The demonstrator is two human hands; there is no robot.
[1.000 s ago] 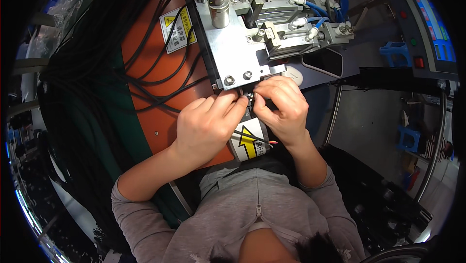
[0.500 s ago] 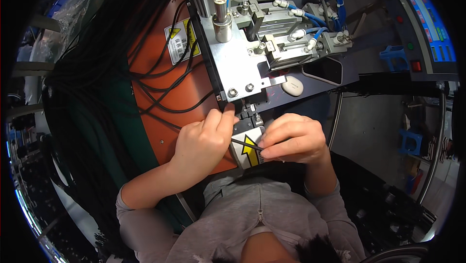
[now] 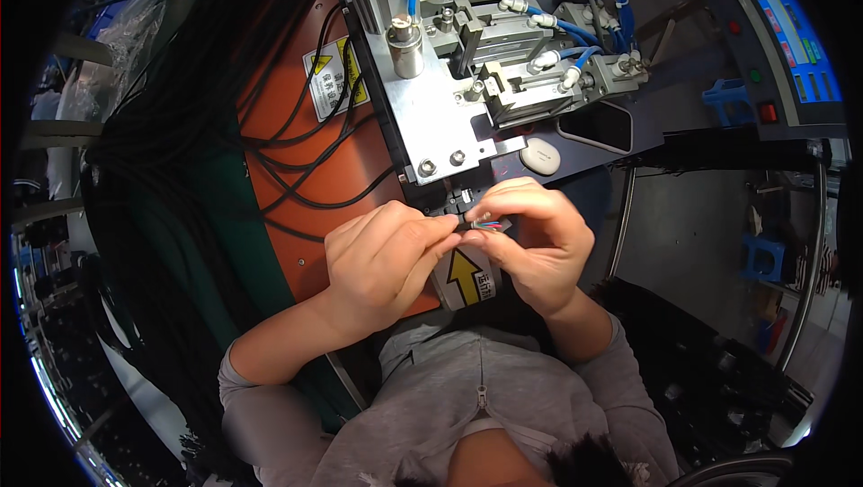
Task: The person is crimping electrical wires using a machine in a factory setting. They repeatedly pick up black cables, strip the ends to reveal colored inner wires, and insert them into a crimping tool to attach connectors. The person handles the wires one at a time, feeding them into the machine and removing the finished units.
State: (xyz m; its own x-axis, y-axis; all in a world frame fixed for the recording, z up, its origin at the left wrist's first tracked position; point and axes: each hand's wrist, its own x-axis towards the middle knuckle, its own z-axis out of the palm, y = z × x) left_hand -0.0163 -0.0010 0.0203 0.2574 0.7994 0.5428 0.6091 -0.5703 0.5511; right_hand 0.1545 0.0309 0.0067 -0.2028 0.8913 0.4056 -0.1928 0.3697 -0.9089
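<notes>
My left hand (image 3: 382, 258) and my right hand (image 3: 544, 235) meet in front of the machine, fingertips almost touching. A thin black cable is pinched between the fingers of both. Its end, with fine coloured wires (image 3: 487, 225) fanning out, shows inside the curl of my right thumb and forefinger. Most of the cable is hidden by my fingers. Just beyond the fingertips is a small black fixture (image 3: 461, 200), at the near edge of a silver metal plate (image 3: 431, 118). Under my hands lies a white label with a yellow arrow (image 3: 465, 278).
Pneumatic cylinders with blue hoses (image 3: 575, 30) stand at the back. Black cables (image 3: 306, 163) spread over the orange surface (image 3: 279, 208) from a thick bundle at left. A white rounded case (image 3: 540, 156) and a phone-like slab (image 3: 595, 127) lie right of the plate. A screen (image 3: 791, 33) stands far right.
My right hand has moved up and left to meet my left hand at the cable end. Coloured wires now show there. My left fingertips have drawn back from the fixture toward me.
</notes>
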